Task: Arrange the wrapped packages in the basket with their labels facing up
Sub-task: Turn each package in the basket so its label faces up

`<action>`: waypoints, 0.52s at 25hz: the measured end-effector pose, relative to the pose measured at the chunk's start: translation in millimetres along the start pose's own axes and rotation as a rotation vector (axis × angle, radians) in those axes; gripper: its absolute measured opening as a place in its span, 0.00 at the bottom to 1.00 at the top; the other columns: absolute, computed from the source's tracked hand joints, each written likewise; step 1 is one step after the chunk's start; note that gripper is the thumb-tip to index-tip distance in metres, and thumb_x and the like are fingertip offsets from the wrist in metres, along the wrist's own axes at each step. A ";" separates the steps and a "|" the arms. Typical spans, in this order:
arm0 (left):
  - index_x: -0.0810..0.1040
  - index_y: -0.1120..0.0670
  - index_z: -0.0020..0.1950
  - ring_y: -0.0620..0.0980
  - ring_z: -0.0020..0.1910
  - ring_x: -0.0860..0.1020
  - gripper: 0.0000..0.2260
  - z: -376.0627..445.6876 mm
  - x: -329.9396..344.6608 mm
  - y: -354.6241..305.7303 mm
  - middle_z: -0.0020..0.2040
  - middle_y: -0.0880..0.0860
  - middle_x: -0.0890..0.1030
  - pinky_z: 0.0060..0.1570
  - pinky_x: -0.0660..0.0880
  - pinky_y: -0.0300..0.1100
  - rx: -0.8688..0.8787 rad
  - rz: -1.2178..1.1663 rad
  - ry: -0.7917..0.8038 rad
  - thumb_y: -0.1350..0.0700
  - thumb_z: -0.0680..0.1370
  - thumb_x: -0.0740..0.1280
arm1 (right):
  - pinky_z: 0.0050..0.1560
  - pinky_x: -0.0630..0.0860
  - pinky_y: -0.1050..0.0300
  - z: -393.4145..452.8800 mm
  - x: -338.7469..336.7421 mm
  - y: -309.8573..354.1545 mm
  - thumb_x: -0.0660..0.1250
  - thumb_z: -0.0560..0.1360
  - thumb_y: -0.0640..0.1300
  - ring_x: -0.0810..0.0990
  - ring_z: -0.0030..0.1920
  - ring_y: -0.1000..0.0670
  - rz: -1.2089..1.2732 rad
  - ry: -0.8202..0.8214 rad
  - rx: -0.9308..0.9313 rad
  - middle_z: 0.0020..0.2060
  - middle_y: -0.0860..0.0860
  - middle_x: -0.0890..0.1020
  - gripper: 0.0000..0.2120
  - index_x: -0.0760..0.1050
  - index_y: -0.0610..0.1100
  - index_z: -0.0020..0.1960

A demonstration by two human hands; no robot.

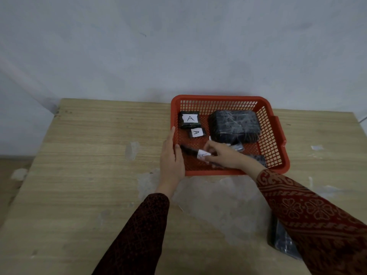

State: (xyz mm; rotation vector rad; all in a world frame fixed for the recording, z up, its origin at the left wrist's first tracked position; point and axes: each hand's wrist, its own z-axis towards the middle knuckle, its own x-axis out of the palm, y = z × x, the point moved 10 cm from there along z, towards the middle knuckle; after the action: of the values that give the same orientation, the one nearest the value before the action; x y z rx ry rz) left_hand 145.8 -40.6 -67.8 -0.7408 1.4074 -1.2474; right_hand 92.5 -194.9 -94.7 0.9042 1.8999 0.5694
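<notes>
Slim dark wrapped pkg (189,150) sits low inside the red basket (275,155), near its front-left corner, white label (203,155) up w/ a handwritten mark partly hidden. Right hand (222,155) is inside the basket, fingers curled & pinched on the pkg's labelled end. Left hand (171,157) lies flat, fingers straight, along the basket's left wall outside, thumb hooked over the rim touching the pkg's far tip; holds nothing else. Back-left: pkg w/ "A" label (190,119) face up; just in front, smaller "A" pkg (196,132), also up. Right half: big black bundle (234,126), no label showing. Small dark pkgs behind the right wrist, partly hidden. Basket on wooden table (95,155), by wall. Another dark item (283,243) on table under right sleeve.
</notes>
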 end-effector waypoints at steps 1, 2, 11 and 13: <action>0.60 0.50 0.76 0.22 0.60 0.64 0.21 -0.1 0.2 0.0 0.61 0.29 0.64 0.57 0.60 0.17 -0.002 -0.004 0.000 0.59 0.82 0.54 | 0.37 0.74 0.60 0.7 3.9 -2.4 0.68 0.73 0.52 0.79 0.39 0.51 -0.106 0.040 -0.019 0.40 0.49 0.81 0.11 0.74 0.46 0.50; 0.61 0.50 0.76 0.22 0.60 0.64 0.21 -0.4 0.1 -0.4 0.61 0.29 0.64 0.57 0.60 0.18 -0.002 -0.006 0.000 0.59 0.82 0.53 | 0.41 0.73 0.59 2.2 7.0 -2.9 0.69 0.73 0.51 0.78 0.44 0.51 -0.204 0.064 -0.045 0.43 0.51 0.80 0.10 0.76 0.46 0.49; 0.59 0.48 0.76 0.25 0.61 0.66 0.22 -1.9 0.1 -1.2 0.61 0.27 0.64 0.60 0.65 0.30 -0.029 -0.003 0.015 0.56 0.82 0.53 | 0.47 0.76 0.58 3.2 2.4 0.8 0.70 0.73 0.44 0.79 0.46 0.51 -0.323 0.039 -0.055 0.47 0.49 0.80 0.10 0.77 0.45 0.53; 0.60 0.49 0.76 0.28 0.61 0.67 0.21 -2.6 0.9 -0.7 0.62 0.29 0.65 0.63 0.68 0.38 -0.040 -0.019 0.016 0.57 0.82 0.53 | 0.48 0.77 0.59 -10.1 -16.1 1.7 0.70 0.73 0.45 0.79 0.47 0.53 -0.264 -0.028 -0.080 0.47 0.52 0.80 0.10 0.76 0.47 0.54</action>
State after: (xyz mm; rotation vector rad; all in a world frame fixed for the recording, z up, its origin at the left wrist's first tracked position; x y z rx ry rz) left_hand 143.0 -40.9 -67.7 -0.7742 1.4444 -1.2452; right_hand 89.0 -206.6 -80.0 0.5943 1.9182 0.4661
